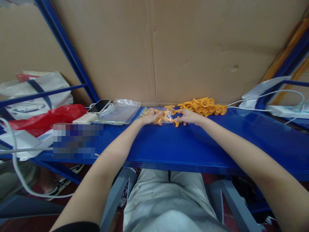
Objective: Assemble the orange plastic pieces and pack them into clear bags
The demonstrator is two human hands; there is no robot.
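Far left there's a white bag (pixel 36 93) with dark straps slumped behind the blue rail, can't see what's in it. In front of it a red bag (pixel 45 119) lies crumpled on the desk (pixel 193 145), contents hidden too. Next over, a phone (pixel 98 105) sits with a white cable (pixel 106 110) bunched beside it and a white charger (pixel 84 119) just in front. Then a clear pouch (pixel 118 112), lying flat, looks like nothing much in it but hard to tell.

Middle of the desk is where the action is. The left hand (pixel 151 116) and right hand (pixel 189 116) are both on a small clear packet (pixel 164 116) with orange plastic pieces inside, one hand at each end. Left fingers curl round the packet's left end, right fingers pinch narrow on its right end, so both are holding it. The packet rests on the desk close to the cardboard wall (pixel 169 48).

Just right of the hands, touching the wall, there's a loose pile of orange pieces (pixel 205 106), not in any container.

Far right, a white cord (pixel 265 95) loops across to a white box (pixel 287 111) on the next shelf.
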